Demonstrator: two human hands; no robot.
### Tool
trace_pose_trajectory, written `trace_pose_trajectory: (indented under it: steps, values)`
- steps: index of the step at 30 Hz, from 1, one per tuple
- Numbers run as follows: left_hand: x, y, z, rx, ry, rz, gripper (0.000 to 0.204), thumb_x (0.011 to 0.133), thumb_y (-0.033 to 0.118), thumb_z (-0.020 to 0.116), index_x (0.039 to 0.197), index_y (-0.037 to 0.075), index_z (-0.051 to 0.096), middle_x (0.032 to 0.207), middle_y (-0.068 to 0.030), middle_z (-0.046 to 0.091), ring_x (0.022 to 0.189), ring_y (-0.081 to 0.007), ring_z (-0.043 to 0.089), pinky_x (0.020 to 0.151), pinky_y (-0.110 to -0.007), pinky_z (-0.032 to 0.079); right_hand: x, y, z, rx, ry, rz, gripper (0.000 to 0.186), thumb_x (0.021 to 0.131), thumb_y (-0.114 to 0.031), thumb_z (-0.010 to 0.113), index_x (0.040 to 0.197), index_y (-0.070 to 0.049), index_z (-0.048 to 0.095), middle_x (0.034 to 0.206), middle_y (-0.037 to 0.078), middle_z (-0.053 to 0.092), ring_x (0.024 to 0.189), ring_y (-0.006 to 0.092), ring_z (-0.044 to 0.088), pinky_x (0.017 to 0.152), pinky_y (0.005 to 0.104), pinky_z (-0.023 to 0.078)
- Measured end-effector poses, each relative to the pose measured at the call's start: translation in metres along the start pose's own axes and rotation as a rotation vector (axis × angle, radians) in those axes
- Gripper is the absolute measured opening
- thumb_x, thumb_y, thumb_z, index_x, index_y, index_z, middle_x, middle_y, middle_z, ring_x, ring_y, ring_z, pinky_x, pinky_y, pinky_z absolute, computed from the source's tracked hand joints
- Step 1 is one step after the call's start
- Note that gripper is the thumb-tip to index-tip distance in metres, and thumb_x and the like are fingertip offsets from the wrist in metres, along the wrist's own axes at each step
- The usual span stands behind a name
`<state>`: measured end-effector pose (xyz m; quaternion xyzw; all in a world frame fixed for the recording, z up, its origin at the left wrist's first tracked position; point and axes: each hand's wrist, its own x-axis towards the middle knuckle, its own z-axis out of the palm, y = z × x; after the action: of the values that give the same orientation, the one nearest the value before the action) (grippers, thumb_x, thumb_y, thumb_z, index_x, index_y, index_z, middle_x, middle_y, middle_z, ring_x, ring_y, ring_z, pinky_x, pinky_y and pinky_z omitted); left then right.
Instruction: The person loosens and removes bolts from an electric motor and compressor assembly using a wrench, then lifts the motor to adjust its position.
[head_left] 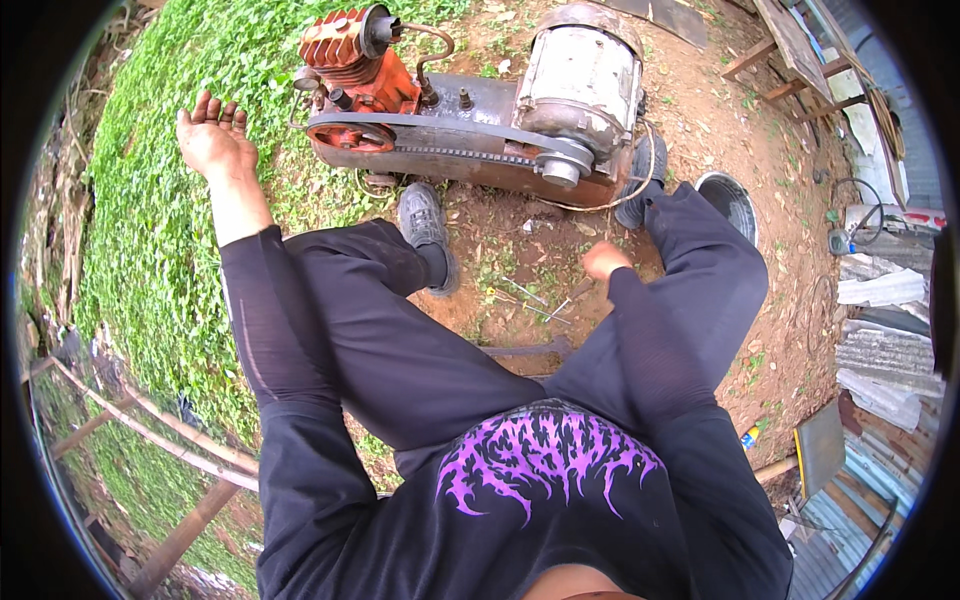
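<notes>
My left hand [218, 140] is raised over the grass with its palm up and its fingers apart, slightly curled, holding nothing. It is nearest to the orange compressor pump [365, 70], which has a finned head and an orange pulley [350, 137]. A belt [460, 130] links this pulley to a worn whitish electric motor [580, 85]. Over my thigh, my right hand [605, 260] is closed, its fingers mostly hidden; I cannot tell what it holds. Just below it, a tool with a brown handle [577, 292] and several thin metal tools [535, 298] lie on the dirt.
A hammer-like tool [545, 348] lies between my legs. The pump and motor are mounted on a rusty metal tank [450, 165]. Beyond my right knee is a bucket [730, 205]. Corrugated sheets [885, 350] and a wooden bench [800, 50] line the right side; poles [190, 450] stand lower left.
</notes>
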<state>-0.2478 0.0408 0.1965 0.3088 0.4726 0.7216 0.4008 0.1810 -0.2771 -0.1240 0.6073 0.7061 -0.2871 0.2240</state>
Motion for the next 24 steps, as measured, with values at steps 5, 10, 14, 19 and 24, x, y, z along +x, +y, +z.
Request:
trace_pose_trajectory:
  steps: [5, 10, 14, 19, 24]
  values:
    - [0.071, -0.053, -0.009, 0.271, -0.083, -0.218, 0.052, 0.103, 0.041, 0.036, 0.13, 0.0, 0.051, 0.124, -0.0124, 0.057, 0.099, -0.0237, 0.056, 0.086, -0.039, 0.044, -0.001, 0.119, -0.04, 0.506, 0.538, 0.336, 0.025, 0.087, -0.015, 0.054, 0.077, 0.004, 0.067, 0.074, 0.021, 0.067, 0.062, 0.0323, 0.064, 0.059, 0.0483, 0.049]
    - [0.131, -0.146, -0.035, 0.818, -0.19, -0.305, 0.064, 0.1, 0.053, 0.035, 0.136, 0.002, 0.049, 0.127, -0.0138, 0.062, 0.109, -0.0283, 0.06, 0.093, -0.046, 0.042, -0.015, 0.161, -0.104, 1.617, 0.526, 0.661, 0.02, 0.092, -0.02, 0.062, 0.077, -0.006, 0.066, 0.059, 0.005, 0.062, 0.042, 0.0219, 0.053, 0.038, 0.0381, 0.042]
    - [0.193, -0.187, -0.078, 1.462, -0.355, -0.031, 0.069, 0.096, 0.063, 0.036, 0.105, 0.002, 0.065, 0.089, -0.0128, 0.068, 0.073, -0.03, 0.062, 0.066, -0.042, 0.049, -0.014, 0.136, -0.141, 1.266, 0.43, 0.785, 0.029, 0.099, -0.019, 0.04, 0.098, -0.007, 0.066, 0.069, 0.0, 0.057, 0.05, 0.0152, 0.051, 0.041, 0.0299, 0.039]
    - [0.16, -0.231, -0.046, 1.31, -0.286, -0.312, 0.074, 0.099, 0.061, 0.028, 0.112, -0.002, 0.065, 0.093, -0.0235, 0.067, 0.077, -0.0345, 0.066, 0.061, -0.048, 0.053, 0.014, 0.178, -0.135, 1.6, 0.928, 0.688, 0.024, 0.095, -0.017, 0.046, 0.105, -0.008, 0.066, 0.086, 0.002, 0.062, 0.069, 0.0145, 0.058, 0.053, 0.0332, 0.048]
    - [0.19, -0.239, -0.091, 0.944, -0.045, -0.578, 0.048, 0.098, 0.048, 0.045, 0.119, 0.007, 0.058, 0.103, -0.0115, 0.065, 0.078, -0.0274, 0.065, 0.061, -0.042, 0.055, 0.075, 0.159, -0.145, 1.744, 0.857, 0.643, 0.027, 0.092, -0.015, 0.047, 0.11, -0.007, 0.065, 0.094, 0.009, 0.063, 0.081, 0.0231, 0.063, 0.068, 0.0398, 0.057]
